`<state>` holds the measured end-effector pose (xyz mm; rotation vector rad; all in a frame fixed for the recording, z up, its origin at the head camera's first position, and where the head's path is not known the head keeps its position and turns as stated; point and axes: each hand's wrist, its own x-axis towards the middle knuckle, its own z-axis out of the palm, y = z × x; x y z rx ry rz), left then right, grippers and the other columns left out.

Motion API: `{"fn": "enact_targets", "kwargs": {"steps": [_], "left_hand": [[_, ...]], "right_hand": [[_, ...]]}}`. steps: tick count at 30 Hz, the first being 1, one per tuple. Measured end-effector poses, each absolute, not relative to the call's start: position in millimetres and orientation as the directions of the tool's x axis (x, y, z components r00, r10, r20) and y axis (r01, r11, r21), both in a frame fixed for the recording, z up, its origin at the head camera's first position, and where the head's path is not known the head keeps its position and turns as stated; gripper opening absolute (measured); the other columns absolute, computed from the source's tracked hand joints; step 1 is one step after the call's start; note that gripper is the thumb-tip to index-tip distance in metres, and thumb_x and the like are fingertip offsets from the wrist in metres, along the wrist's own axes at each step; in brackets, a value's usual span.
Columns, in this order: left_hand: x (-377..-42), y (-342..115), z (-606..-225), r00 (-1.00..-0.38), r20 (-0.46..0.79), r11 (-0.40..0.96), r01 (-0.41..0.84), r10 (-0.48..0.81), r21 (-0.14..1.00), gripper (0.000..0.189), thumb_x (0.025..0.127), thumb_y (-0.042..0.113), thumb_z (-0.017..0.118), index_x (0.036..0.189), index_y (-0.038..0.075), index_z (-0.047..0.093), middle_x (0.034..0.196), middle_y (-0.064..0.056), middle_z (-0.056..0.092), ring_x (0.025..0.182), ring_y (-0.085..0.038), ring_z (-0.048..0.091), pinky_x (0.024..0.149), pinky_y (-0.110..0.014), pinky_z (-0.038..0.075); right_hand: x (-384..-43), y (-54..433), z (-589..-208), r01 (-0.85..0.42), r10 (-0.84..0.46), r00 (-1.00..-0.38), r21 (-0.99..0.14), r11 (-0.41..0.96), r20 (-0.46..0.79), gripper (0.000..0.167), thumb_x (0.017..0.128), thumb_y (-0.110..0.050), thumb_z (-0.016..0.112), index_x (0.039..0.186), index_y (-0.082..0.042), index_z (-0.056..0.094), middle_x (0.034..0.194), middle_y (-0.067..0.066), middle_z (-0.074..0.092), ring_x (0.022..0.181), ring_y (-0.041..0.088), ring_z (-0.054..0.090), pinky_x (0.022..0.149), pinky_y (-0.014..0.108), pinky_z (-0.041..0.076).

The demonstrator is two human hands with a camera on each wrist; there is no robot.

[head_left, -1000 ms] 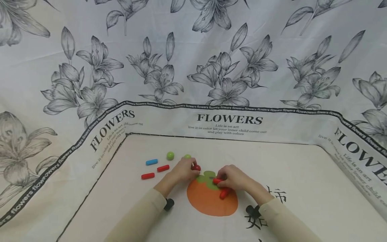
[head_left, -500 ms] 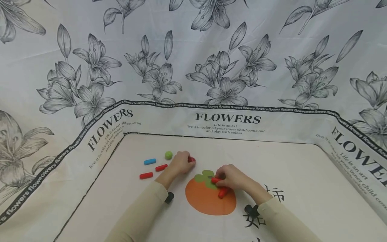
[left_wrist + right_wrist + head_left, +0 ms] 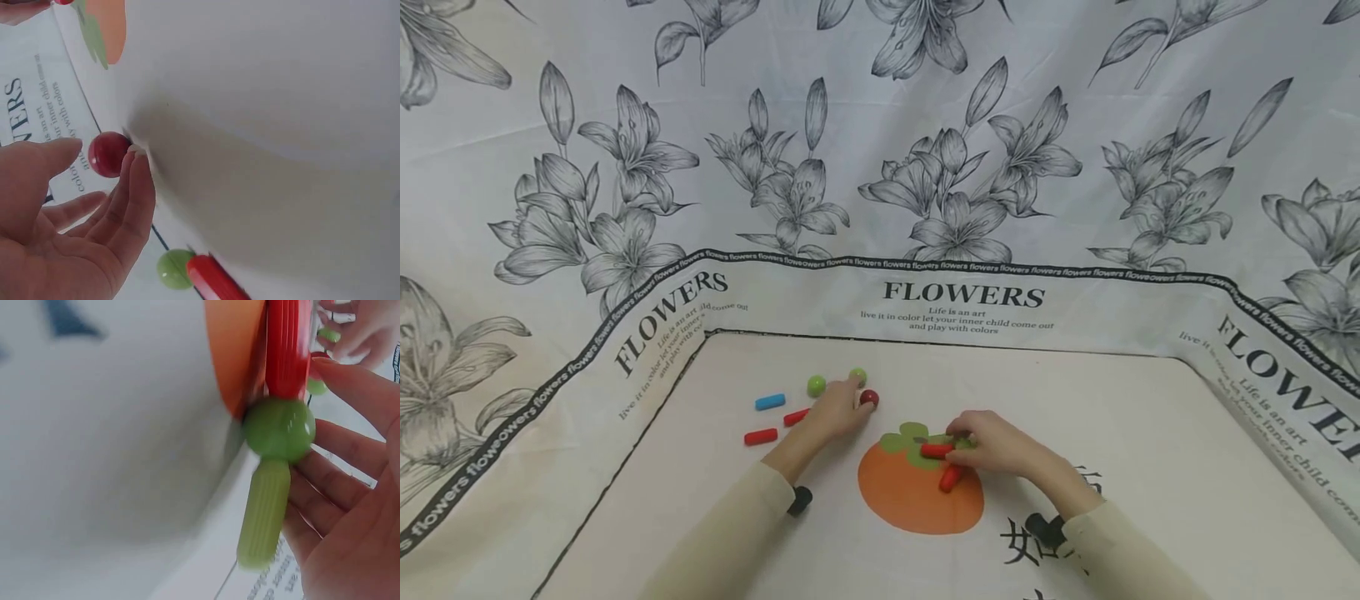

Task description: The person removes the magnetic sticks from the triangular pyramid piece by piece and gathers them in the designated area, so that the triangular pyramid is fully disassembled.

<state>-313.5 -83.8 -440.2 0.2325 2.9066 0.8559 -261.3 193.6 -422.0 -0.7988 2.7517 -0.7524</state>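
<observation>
A dark red ball [image 3: 869, 398] lies on the cloth by the thumb of my left hand [image 3: 833, 410]. In the left wrist view, the thumb stands apart from that ball, and the loosely bent fingers reach close to it. My right hand [image 3: 1000, 445] is spread beside a cluster of sticks on the printed orange persimmon [image 3: 910, 504]. Close up in the right wrist view, a red stick [image 3: 289, 350], a green ball [image 3: 279, 430] and a light green stick [image 3: 264, 512] form a row, the fingers relaxed behind them. A second red stick [image 3: 936, 451] lies near the right fingertips.
Left of my left hand lie a blue stick [image 3: 770, 402], a red stick [image 3: 761, 437], another red one partly hidden by the forearm, and a green ball [image 3: 816, 385]. A further green ball [image 3: 858, 377] shows past the left fingertips. Flower-printed cloth [image 3: 962, 304] rises behind.
My left hand carried the dark red ball up and left from beside the persimmon, then loosened from it. The right fingers have opened away from the red stick, and that hand shifted slightly right.
</observation>
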Motion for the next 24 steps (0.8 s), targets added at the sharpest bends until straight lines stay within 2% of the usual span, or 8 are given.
{"fn": "enact_targets", "kwargs": {"steps": [4,9,12,18,24], "left_hand": [[-299.3,-91.5,-435.3,-0.980,-0.050,0.823,0.132,0.191,0.553,0.053,0.099,0.029,0.070,0.145,0.011,0.053,0.105,-0.008,0.063,0.093,-0.023,0.058,0.084,-0.038,0.056],[-282.8,-87.7,-430.8,-0.938,-0.043,0.793,0.267,0.345,0.547,0.040,0.094,0.023,0.075,0.129,0.009,0.063,0.106,-0.006,0.064,0.095,-0.020,0.057,0.083,-0.035,0.056],[-275.0,-75.8,-433.9,-0.907,-0.055,0.773,0.323,0.418,0.547,0.035,0.091,0.018,0.078,0.123,0.008,0.066,0.105,-0.004,0.064,0.095,-0.019,0.057,0.083,-0.034,0.055],[-268.1,-47.7,-443.6,-0.882,-0.065,0.772,0.370,0.466,0.517,0.040,0.090,0.023,0.080,0.125,0.011,0.067,0.105,0.000,0.062,0.096,-0.013,0.055,0.088,-0.031,0.053],[-273.1,-26.6,-447.9,-0.842,-0.070,0.723,0.413,0.535,0.553,0.047,0.088,0.023,0.082,0.130,0.011,0.065,0.112,-0.001,0.063,0.103,-0.013,0.056,0.092,-0.029,0.052]], "right_hand": [[-253.6,209.4,-419.5,-0.444,-0.509,-0.861,-0.490,0.750,0.002,0.033,0.089,-0.025,0.079,0.113,-0.003,0.073,0.101,0.001,0.070,0.094,0.020,0.063,0.085,0.041,0.055],[-250.7,221.9,-420.9,-0.428,-0.484,-0.875,-0.478,0.767,0.006,0.031,0.089,-0.029,0.080,0.109,-0.006,0.075,0.096,-0.002,0.069,0.091,0.020,0.064,0.082,0.038,0.056],[-249.9,223.7,-422.3,-0.421,-0.475,-0.880,-0.481,0.769,0.010,0.031,0.089,-0.029,0.081,0.109,-0.007,0.075,0.097,-0.003,0.070,0.093,0.021,0.065,0.085,0.041,0.057],[-250.9,218.7,-422.7,-0.457,-0.501,-0.864,-0.488,0.744,0.046,0.030,0.089,-0.026,0.080,0.108,-0.003,0.075,0.097,0.002,0.071,0.092,0.024,0.065,0.087,0.048,0.057],[-254.6,217.5,-427.4,-0.468,-0.508,-0.859,-0.491,0.735,0.060,0.030,0.089,-0.026,0.081,0.107,-0.003,0.075,0.098,0.002,0.073,0.092,0.023,0.066,0.087,0.048,0.057]]}}
